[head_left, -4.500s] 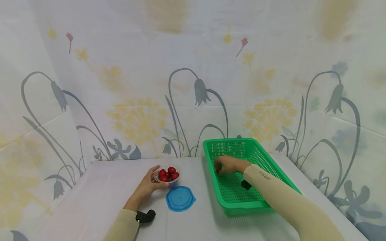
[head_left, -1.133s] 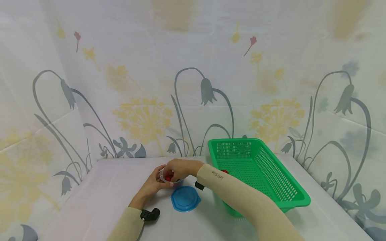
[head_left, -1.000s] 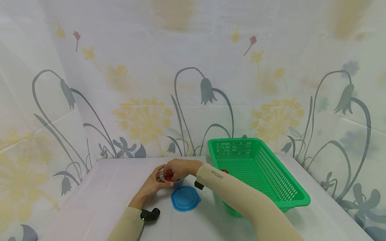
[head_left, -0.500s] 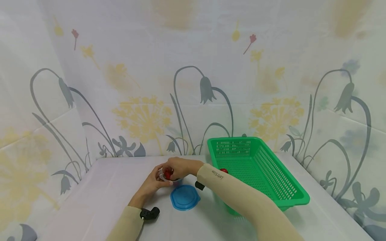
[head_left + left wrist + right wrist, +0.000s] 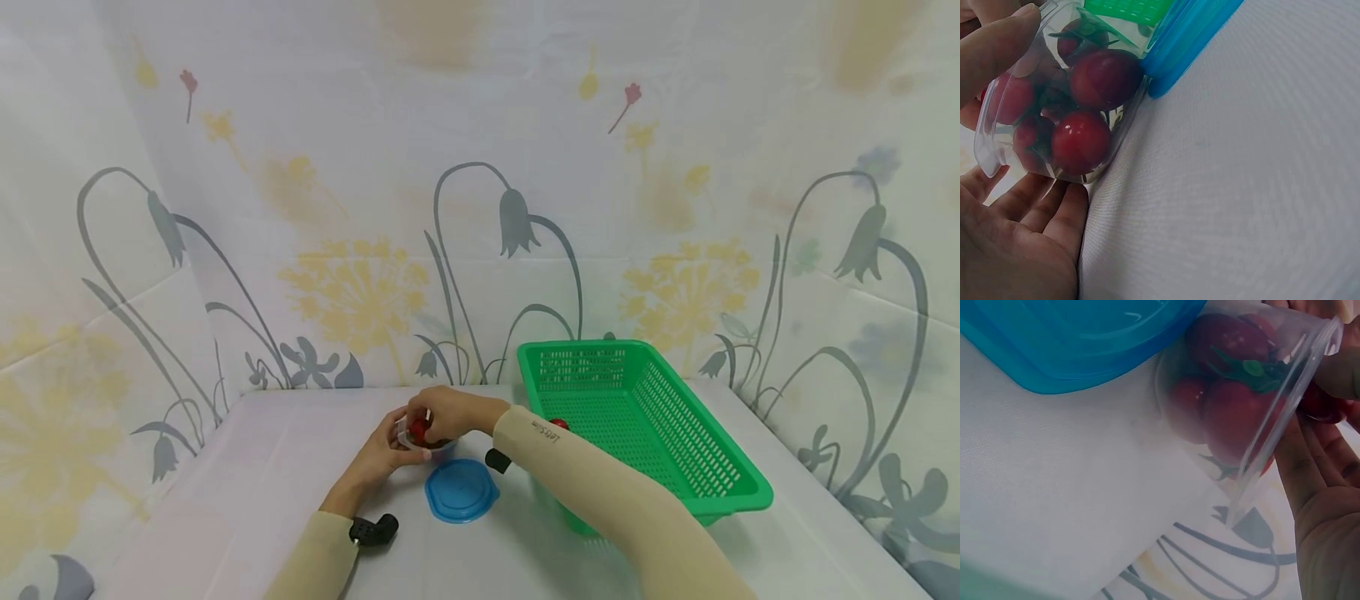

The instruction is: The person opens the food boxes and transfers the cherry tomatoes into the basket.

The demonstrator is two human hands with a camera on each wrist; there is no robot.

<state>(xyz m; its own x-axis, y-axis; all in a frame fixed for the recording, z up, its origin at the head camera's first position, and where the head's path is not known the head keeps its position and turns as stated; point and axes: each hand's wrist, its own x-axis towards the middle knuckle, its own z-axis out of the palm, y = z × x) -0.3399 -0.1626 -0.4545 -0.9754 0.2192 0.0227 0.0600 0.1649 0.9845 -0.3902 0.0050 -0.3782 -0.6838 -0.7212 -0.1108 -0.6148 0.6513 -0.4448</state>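
Observation:
My left hand (image 5: pixel 378 458) grips a small clear plastic tub (image 5: pixel 999 140) on the table, thumb on the near side and fingers round the other. Several red cherry tomatoes (image 5: pixel 1082 142) with green stems show through its wall. From the right, my right hand (image 5: pixel 447 414) reaches over the tub's mouth. Its thumb and fingers pinch a cherry tomato (image 5: pixel 1322 405) at the rim, seen in the right wrist view. The blue lid (image 5: pixel 461 492) lies flat just in front of the tub.
A green perforated basket (image 5: pixel 678 467) stands at the right; my right forearm crosses over its left side. Inside it a red tomato (image 5: pixel 558 423) shows, partly hidden by the sleeve (image 5: pixel 592 471). A flower-printed curtain (image 5: pixel 360 183) hangs behind the white table (image 5: pixel 247 467).
Several seconds ago my right hand was down in the green basket; it has since moved left to the tub. Over the last second both hands stay there, the right fingers shifting slightly.

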